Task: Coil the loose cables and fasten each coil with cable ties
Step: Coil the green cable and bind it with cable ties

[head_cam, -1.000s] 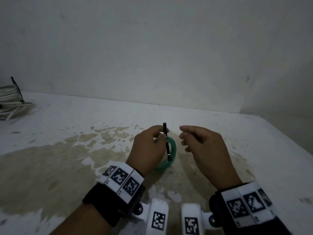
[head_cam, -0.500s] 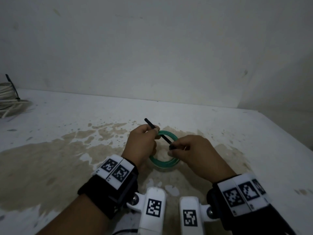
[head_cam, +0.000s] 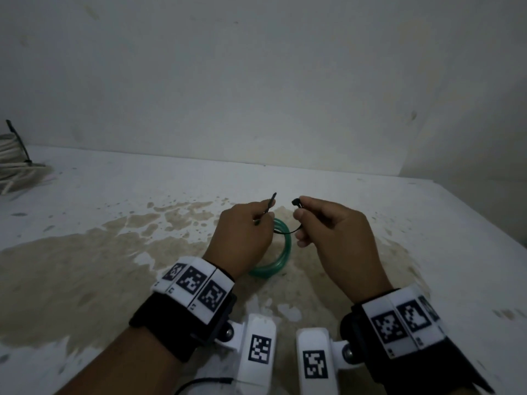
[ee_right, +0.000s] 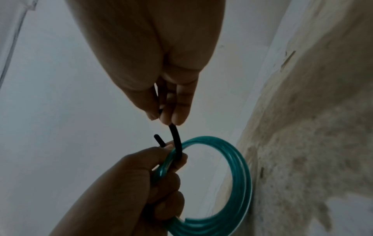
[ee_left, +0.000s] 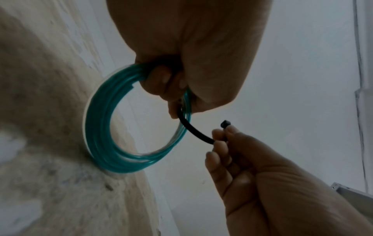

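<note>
Stained white table point(head_cam: 399, 223) under a bare wall, dim light. Green cable coil point(head_cam: 281, 246) stands on edge on the brown stain, held at its top by the left hand point(head_cam: 242, 238), fingers curled round the strands and pinching the cable tie point(ee_left: 194, 129) w/ its pointed tail sticking up. Tie runs thru the coil; right hand point(head_cam: 333, 232) pinches the head end. Step: fastening this coil, loop not yet closed. Next, prob.: bring head to tail tip, thread, pull snug w/o letting strands spring. White cable bundle point(head_cam: 14, 166), already tied, sits far left by the wall.
</note>
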